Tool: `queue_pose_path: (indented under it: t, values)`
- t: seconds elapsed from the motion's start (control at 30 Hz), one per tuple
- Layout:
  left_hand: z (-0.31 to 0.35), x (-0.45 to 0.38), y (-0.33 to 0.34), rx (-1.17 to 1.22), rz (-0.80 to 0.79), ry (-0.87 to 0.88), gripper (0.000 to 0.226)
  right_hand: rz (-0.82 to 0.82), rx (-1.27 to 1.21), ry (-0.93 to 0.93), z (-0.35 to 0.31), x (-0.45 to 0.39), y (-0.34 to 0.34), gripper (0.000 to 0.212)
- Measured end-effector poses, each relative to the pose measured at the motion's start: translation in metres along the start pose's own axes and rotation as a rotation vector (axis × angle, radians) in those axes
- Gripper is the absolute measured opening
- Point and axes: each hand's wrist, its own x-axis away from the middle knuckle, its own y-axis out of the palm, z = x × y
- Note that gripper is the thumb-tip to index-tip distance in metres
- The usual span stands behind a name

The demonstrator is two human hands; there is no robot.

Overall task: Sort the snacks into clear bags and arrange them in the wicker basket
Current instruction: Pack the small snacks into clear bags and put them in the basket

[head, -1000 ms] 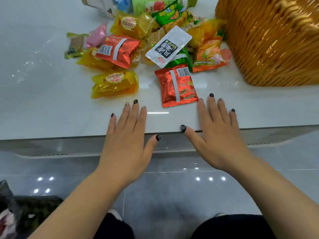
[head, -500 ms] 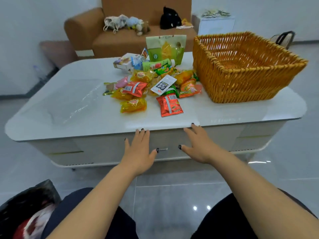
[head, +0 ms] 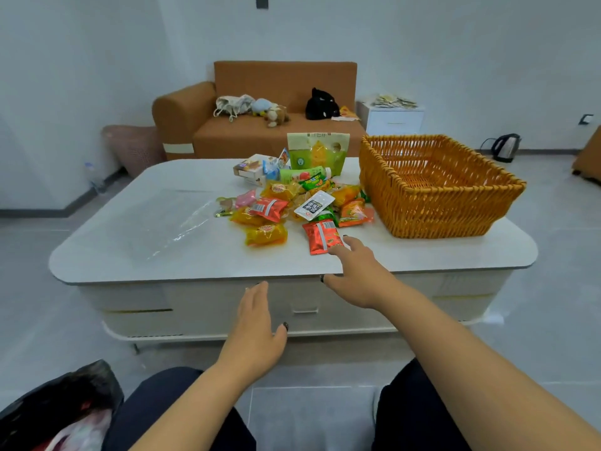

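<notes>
A heap of small snack packets [head: 292, 203] in red, yellow, green and white lies mid-table, left of an empty wicker basket [head: 432, 206]. The nearest one is a red packet [head: 322, 237]. My right hand [head: 354, 275] reaches over the table's front edge with straight fingers, the fingertips touching that red packet's near corner. My left hand [head: 257, 323] hovers flat below the table edge and holds nothing. Clear bags [head: 182, 222] lie flat on the table to the left of the heap.
The white table [head: 130, 255] has rounded corners. A tall green pouch [head: 317, 153] and small boxes [head: 252, 169] stand behind the heap. A brown sofa [head: 260, 131] is beyond. A dark bag [head: 58, 408] sits on the floor at my left knee.
The view pulled back from the table. My left hand dropped off the tabletop below its edge. My right hand moved forward onto the table to the red packet.
</notes>
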Motion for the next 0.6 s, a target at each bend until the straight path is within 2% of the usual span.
queue_pose_path:
  t: [0.1,0.3,0.37,0.5,0.6]
  values:
    - [0.003,-0.011,-0.003,0.026,0.012,-0.022,0.081,0.029,0.017,0.002,-0.003,-0.001,0.008,0.064]
    - [0.007,-0.039,-0.032,0.108,0.07,-0.047,0.081,-0.052,0.015,0.005,0.008,-0.006,0.032,0.065]
    - [-0.002,-0.042,-0.035,0.228,0.123,-0.07,0.077,-0.071,0.003,-0.002,0.01,-0.012,0.04,0.066]
    - [-0.012,-0.056,-0.048,0.581,0.248,-0.272,0.062,-0.039,0.004,-0.043,0.007,-0.033,0.049,0.067]
    - [-0.021,-0.077,-0.071,0.729,0.387,-0.333,0.054,-0.014,-0.008,-0.046,0.008,-0.049,0.054,0.066]
